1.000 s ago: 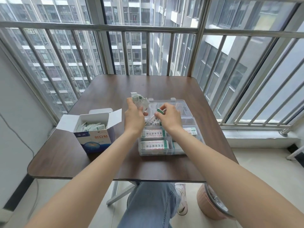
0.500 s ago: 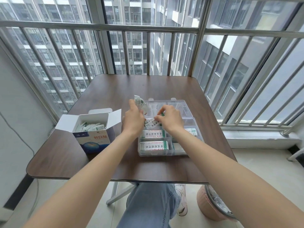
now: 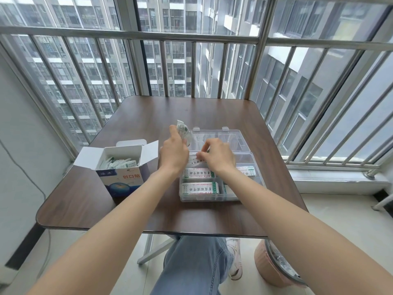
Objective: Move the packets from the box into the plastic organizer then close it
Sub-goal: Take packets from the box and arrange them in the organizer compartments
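Observation:
An open white-and-blue cardboard box [image 3: 125, 177] stands on the left of the table, with several white packets [image 3: 118, 162] inside. To its right lies the clear plastic organizer [image 3: 221, 198], its lid [image 3: 223, 138] laid open at the back. Packets [image 3: 200, 187] lie in its near compartments. My left hand [image 3: 173, 155] grips a bunch of packets [image 3: 182, 130] above the organizer's left rear corner. My right hand [image 3: 219, 155] pinches one packet [image 3: 196, 160] down in a rear-left compartment; its fingers hide most of it.
The brown table [image 3: 148, 209] stands against a metal window railing [image 3: 212, 37]. A pink bin [image 3: 274, 267] stands on the floor under the table's right corner. My jeans-clad leg [image 3: 191, 265] shows below the front edge.
My right hand has lowered its packet from above the organizer down into the rear-left compartment. My left hand has stayed almost in place with its bunch.

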Demonstrator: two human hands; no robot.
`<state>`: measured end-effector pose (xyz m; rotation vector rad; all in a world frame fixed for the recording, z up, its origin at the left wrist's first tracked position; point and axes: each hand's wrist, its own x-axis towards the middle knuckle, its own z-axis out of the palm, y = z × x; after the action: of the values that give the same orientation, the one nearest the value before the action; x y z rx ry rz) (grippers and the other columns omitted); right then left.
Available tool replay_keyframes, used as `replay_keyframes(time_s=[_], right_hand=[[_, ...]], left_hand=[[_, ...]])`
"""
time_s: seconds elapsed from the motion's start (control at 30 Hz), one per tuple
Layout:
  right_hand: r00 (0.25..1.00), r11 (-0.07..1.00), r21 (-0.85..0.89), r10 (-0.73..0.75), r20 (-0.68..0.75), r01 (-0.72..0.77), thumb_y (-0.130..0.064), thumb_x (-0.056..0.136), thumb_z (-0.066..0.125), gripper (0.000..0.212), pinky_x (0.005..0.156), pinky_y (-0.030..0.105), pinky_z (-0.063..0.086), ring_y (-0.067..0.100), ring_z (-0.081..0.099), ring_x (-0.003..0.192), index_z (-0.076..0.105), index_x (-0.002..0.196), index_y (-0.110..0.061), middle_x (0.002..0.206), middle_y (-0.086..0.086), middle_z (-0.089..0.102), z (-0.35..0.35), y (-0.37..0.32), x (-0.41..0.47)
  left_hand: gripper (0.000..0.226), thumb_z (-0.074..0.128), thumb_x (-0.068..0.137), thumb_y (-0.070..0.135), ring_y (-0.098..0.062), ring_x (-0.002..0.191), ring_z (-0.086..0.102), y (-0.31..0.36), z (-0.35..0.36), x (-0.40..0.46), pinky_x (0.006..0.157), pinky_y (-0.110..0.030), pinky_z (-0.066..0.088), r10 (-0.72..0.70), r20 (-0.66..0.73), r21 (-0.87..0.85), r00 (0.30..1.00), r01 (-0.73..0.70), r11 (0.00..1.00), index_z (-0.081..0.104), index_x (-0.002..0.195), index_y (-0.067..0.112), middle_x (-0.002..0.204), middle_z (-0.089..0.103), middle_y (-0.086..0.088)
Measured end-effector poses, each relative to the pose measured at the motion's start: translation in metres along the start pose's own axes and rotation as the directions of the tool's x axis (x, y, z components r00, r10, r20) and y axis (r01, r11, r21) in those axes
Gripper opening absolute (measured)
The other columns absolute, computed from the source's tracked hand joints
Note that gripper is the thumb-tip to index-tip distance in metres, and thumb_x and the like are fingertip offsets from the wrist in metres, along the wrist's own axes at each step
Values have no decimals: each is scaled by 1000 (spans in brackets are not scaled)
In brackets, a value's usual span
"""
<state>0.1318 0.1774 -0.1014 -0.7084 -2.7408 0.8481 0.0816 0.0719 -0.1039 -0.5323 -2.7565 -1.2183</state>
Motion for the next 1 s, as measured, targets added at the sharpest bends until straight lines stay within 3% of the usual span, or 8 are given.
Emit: replay_keyframes(time_s=[0.2, 0.3, 0.4, 0.57, 0.73, 0.87, 1.0], right_hand=[[991, 983, -130, -127, 46, 132, -33, 85, 68, 16, 86, 36, 46, 22, 56, 104, 70, 90, -17, 100, 2, 69, -1, 2, -1], [985, 985, -72, -152, 81, 157, -27, 92, 59, 19, 92, 40, 46, 23, 57, 107, 72, 98, -15, 106, 5, 69, -10, 10, 1], [993, 994, -8, -110, 38, 110, -22, 94, 54, 21, 91, 41, 48, 23, 60, 105, 71, 104, -15, 108, 4, 69, -22, 21, 5], [996, 987, -137, -78, 37, 82, -28, 87, 66, 16, 85, 39, 52, 23, 59, 104, 74, 93, -16, 102, 6, 70, -25, 28, 11], [997, 965, -258, -32, 69, 49, -36, 80, 72, 29, 73, 35, 47, 26, 52, 110, 73, 92, -10, 99, 8, 68, -15, 21, 14], [994, 964, -266, 32, 104, -3, -38, 80, 72, 35, 74, 36, 45, 28, 49, 112, 68, 96, -7, 99, 9, 67, -10, 17, 16], [991, 973, -227, 66, 118, -38, -40, 78, 74, 35, 75, 37, 52, 28, 57, 101, 66, 92, -9, 93, 8, 68, -7, 16, 19]], left_hand=[[17, 39, 93, 11, -43, 85, 63, 1, 2, 2, 84, -52, 46, 34, 64, 55, 997, -37, 998, 32, 109, 10, 97, 66, -20], [18, 38, 95, 11, -45, 89, 60, 1, 2, 1, 81, -47, 45, 48, 99, 110, 994, -58, 992, 34, 112, 8, 97, 65, -21], [18, 37, 96, 12, -47, 92, 56, 2, 2, -2, 76, -44, 38, 52, 109, 141, 993, -67, 988, 34, 113, 7, 100, 63, -25], [17, 36, 97, 12, -46, 94, 55, 4, 1, -4, 73, -42, 36, 46, 112, 145, 993, -63, 987, 34, 113, 7, 104, 62, -26], [13, 36, 97, 11, -43, 89, 54, 6, -1, -5, 74, -42, 38, 46, 103, 114, 994, -57, 992, 34, 110, 9, 102, 62, -23], [13, 38, 94, 10, -43, 87, 60, 4, -1, -4, 81, -50, 46, 46, 65, 43, 997, -49, 998, 29, 100, 18, 93, 67, -18], [14, 39, 93, 12, -40, 83, 63, -1, 1, -3, 82, -52, 48, 35, 53, 5, 998, -35, 999, 32, 105, 17, 96, 66, -17]])
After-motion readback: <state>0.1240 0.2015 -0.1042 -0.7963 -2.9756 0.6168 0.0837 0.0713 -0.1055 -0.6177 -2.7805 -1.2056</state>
